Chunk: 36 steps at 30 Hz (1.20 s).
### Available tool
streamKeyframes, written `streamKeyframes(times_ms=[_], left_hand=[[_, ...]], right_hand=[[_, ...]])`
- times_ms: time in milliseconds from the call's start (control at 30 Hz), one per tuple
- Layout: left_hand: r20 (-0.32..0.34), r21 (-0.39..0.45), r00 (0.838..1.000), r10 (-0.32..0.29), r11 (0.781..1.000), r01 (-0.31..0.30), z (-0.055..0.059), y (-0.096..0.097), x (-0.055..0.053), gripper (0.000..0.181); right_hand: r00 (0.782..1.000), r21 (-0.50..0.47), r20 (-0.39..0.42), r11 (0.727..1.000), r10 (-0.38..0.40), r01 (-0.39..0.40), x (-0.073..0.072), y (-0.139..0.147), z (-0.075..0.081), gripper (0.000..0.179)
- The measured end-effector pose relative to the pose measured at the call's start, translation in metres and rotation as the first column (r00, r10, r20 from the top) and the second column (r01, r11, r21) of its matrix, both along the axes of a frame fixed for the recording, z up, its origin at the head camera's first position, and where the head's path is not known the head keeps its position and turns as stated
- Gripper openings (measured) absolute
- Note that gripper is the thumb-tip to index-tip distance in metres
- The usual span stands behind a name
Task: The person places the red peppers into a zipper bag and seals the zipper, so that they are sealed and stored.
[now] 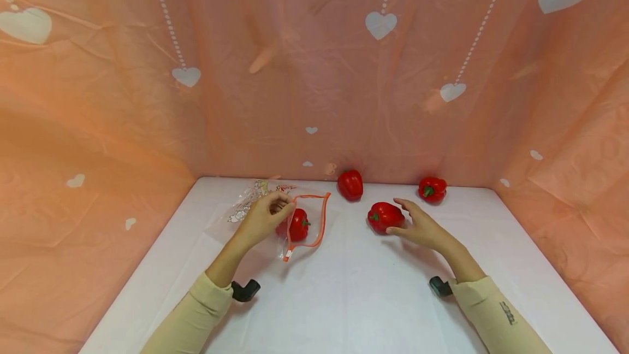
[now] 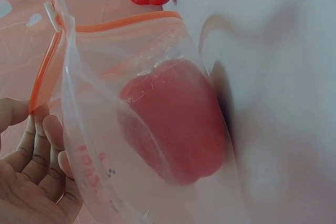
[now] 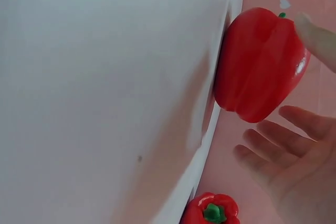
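My left hand (image 1: 262,217) pinches the orange zip rim of a clear zip bag (image 2: 89,145) between thumb and fingers. The bag's mouth gapes to the right, and its printed body lies back to the left on the table. Inside rests a red bell pepper (image 1: 298,225), seen blurred through the plastic in the left wrist view. My right hand (image 1: 422,227) reaches around a second bell pepper (image 1: 384,217) on the table, thumb and fingers spread. In the right wrist view the thumb overlaps this pepper (image 3: 260,66) near its stem, while the other fingers are extended beside its end.
Another bell pepper (image 1: 350,185) stands at the table's back edge, right of the bag. One more pepper (image 1: 432,190) lies at the back right, beyond my right hand. Orange sheeting (image 1: 295,97) with white hearts rises behind and beside the white table (image 1: 344,299).
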<state>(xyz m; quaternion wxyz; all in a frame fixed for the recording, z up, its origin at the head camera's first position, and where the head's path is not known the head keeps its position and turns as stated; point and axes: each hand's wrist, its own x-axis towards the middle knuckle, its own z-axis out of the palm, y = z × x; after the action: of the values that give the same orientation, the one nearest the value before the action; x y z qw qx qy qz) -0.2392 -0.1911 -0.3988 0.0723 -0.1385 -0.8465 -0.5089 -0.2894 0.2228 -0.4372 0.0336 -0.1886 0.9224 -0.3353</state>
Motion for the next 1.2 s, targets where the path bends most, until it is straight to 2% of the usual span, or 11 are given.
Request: streamKeyframes(times_ms=[300, 767, 1200], left_hand=[[0.000, -0.001, 1.000, 0.001, 1.000, -0.001, -0.0006, -0.0002, -0.0003, 0.012], [-0.002, -0.004, 1.000, 0.000, 1.000, 0.000, 0.0003, -0.0004, -0.0001, 0.013], [-0.004, -0.014, 1.000, 0.001, 1.000, -0.001, 0.0002, 0.0003, -0.0006, 0.013]], right_hand=[[0.997, 0.040, 0.075, 0.999, 0.013, -0.016, 0.0023, 0.0022, -0.0004, 0.089], [0.999, 0.002, 0.012, 0.999, 0.046, -0.046, -0.0023, 0.0050, -0.0025, 0.067], [0.999, 0.023, 0.030, 0.999, -0.027, 0.027, -0.0020, -0.0017, -0.0017, 0.060]])
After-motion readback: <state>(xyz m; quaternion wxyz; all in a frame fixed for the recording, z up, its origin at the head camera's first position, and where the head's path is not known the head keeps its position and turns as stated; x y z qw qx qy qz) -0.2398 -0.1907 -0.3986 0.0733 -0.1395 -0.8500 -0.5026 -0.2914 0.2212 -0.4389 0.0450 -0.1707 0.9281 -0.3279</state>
